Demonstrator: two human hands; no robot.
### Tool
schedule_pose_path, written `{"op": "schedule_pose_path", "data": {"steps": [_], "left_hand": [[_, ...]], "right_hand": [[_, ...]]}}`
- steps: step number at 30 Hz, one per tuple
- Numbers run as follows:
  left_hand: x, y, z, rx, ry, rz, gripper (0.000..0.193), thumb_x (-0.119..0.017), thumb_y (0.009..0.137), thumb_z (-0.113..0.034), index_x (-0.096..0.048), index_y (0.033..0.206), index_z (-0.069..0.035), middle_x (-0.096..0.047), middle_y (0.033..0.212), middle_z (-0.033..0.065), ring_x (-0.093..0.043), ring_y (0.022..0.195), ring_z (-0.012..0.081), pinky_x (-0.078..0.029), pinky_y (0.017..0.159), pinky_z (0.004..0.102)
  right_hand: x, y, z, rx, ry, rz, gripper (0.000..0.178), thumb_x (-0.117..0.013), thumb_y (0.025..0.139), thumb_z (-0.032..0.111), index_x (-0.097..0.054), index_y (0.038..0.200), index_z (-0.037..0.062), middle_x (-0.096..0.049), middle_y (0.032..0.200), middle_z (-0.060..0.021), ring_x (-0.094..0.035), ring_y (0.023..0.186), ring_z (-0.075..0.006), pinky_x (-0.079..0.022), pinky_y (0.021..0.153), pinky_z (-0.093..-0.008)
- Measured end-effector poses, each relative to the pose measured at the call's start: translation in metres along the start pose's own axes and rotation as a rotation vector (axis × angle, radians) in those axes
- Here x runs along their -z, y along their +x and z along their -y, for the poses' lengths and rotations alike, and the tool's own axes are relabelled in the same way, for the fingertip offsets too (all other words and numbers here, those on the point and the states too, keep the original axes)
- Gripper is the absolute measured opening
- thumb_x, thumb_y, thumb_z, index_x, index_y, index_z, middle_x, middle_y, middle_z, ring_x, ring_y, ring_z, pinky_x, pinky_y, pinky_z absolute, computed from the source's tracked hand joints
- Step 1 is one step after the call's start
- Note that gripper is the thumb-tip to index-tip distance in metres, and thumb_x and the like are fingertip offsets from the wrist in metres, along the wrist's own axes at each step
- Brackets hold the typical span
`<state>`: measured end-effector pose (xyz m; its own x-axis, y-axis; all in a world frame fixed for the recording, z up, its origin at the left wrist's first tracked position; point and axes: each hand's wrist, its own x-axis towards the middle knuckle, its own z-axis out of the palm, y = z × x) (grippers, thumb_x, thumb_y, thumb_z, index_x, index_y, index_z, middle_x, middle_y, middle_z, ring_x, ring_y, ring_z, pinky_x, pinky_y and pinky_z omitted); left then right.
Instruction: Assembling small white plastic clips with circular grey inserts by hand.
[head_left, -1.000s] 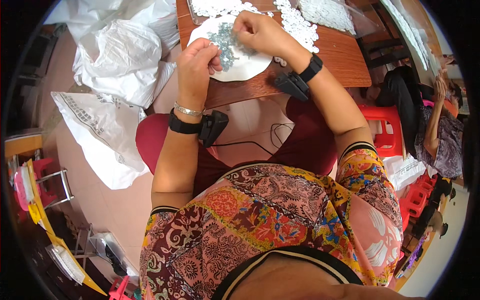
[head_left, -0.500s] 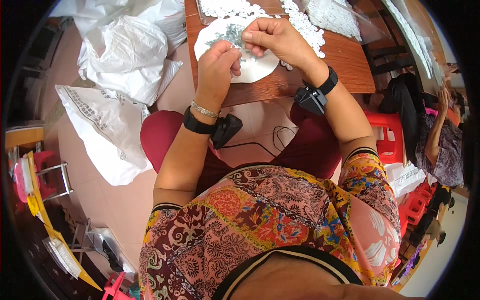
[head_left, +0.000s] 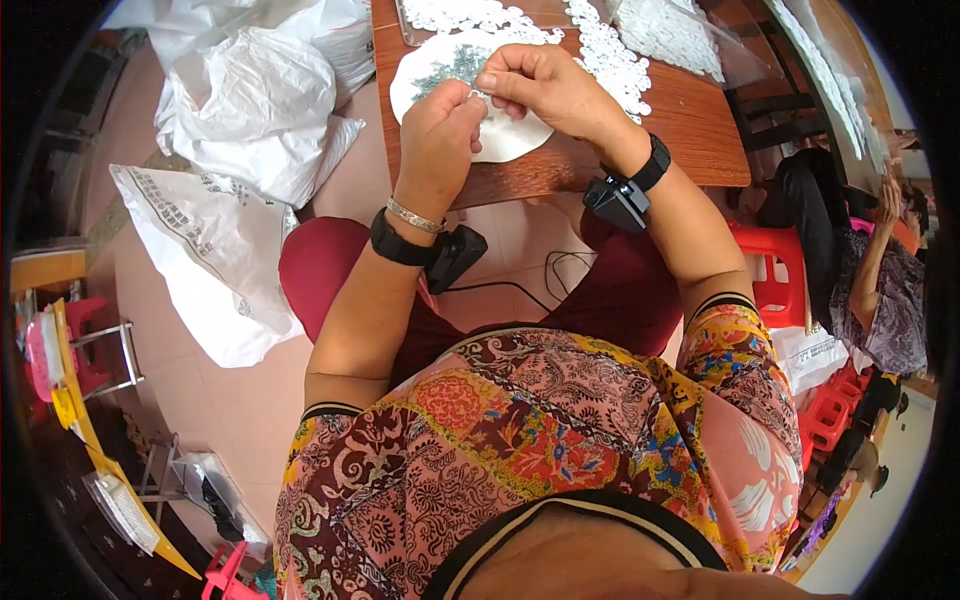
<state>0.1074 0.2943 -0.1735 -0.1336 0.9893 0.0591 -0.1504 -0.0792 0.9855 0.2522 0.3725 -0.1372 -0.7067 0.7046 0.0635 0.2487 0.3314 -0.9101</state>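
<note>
My left hand [head_left: 442, 132] is closed in a pinch on a small white plastic piece [head_left: 477, 94]. Its tip shows between finger and thumb. My right hand [head_left: 548, 90] meets it from the right, thumb and forefinger pressed together; whatever they grip is too small to make out. Both hands are over a round white mat [head_left: 518, 142] on the table. Small grey metal-looking parts [head_left: 452, 66] lie heaped on that mat, partly covered by my hands. More small white plastic pieces [head_left: 612, 65] are strewn on the wood just beyond my right hand.
The brown wooden table [head_left: 690, 130] carries a clear bag of white pieces [head_left: 665, 40] and a tray [head_left: 455, 18] of them at the far edge. Full white sacks [head_left: 245, 110] and a flat sack [head_left: 215, 260] are on the floor at left. A red stool [head_left: 775, 275] stands right.
My right hand has come slightly down and left, so its fingertips now meet the white piece. My left hand has shifted a little right, still pinching it.
</note>
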Motion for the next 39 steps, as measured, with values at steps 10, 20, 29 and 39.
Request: {"op": "schedule_pose_path", "data": {"steps": [10,20,29,39], "left_hand": [[0.004,0.004,0.014,-0.14,0.17,-0.016,0.021,-0.051,0.081,-0.015,-0.051,0.068,0.0,-0.049,0.053,0.0067,-0.042,0.047,0.0117,-0.036,0.047,0.0284],[0.002,0.001,0.003,-0.037,-0.01,-0.005,0.018,-0.05,0.082,-0.011,-0.054,0.069,0.0,-0.047,0.054,0.0005,-0.043,0.048,0.0076,-0.035,0.045,0.0254],[0.001,0.006,0.005,-0.067,0.049,0.017,0.023,-0.052,0.082,-0.018,-0.054,0.068,0.0,-0.047,0.053,0.0021,-0.045,0.048,0.0089,-0.036,0.046,0.0261],[-0.001,-0.002,0.004,-0.108,0.151,0.044,0.017,-0.05,0.086,-0.014,-0.055,0.075,-0.002,-0.046,0.061,-0.003,-0.04,0.053,0.0046,-0.035,0.048,0.0201]], "right_hand": [[-0.004,-0.001,0.0,0.082,-0.076,-0.054,0.022,-0.059,0.088,0.021,-0.058,0.074,0.0038,-0.05,0.058,0.0034,-0.043,0.054,-0.0039,-0.036,0.049,-0.0215],[-0.003,-0.001,-0.002,0.046,0.025,-0.026,0.022,-0.055,0.092,0.022,-0.061,0.084,0.002,-0.057,0.071,0.0032,-0.049,0.064,-0.0036,-0.042,0.06,-0.019],[0.011,-0.003,0.004,0.032,0.117,-0.009,0.018,-0.059,0.089,0.021,-0.064,0.09,0.0037,-0.06,0.073,0.0025,-0.052,0.066,-0.0031,-0.043,0.059,-0.0184],[0.002,-0.009,0.01,0.128,-0.201,-0.027,0.017,-0.055,0.091,0.018,-0.057,0.084,0.0021,-0.053,0.068,0.0014,-0.046,0.065,-0.006,-0.04,0.059,-0.0228]]}}
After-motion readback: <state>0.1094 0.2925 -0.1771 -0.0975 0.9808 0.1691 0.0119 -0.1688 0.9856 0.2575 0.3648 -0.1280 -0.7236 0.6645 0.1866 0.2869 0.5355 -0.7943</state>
